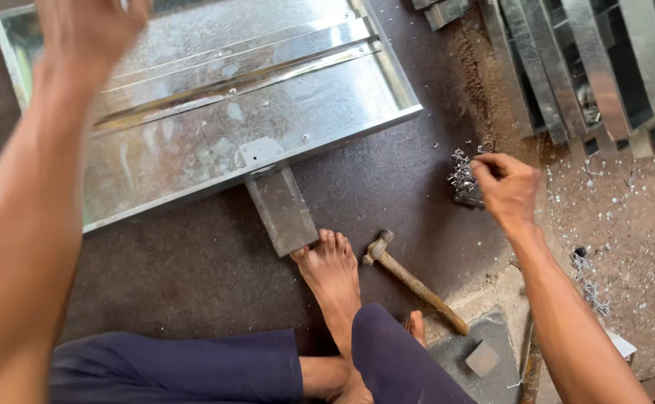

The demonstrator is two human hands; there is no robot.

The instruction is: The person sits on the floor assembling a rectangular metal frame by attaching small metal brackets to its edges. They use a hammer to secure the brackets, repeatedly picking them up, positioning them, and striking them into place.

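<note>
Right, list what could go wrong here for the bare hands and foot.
1. The right hand is pinching into a pile of sharp metal shavings; cuts seem likely.
2. The bare foot touches the steel bar under the galvanized tray, whose edge might slice toes.
3. The hammer lies close beside that foot.

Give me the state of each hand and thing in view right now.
Galvanised sheet-metal tray: flat on floor.
Grey steel bar: under tray edge, toes touching its end.
Wooden-handled hammer: lying untouched.
Right hand: pinching at pile of small metal fasteners.
Left hand: raised, partly cropped.
</note>
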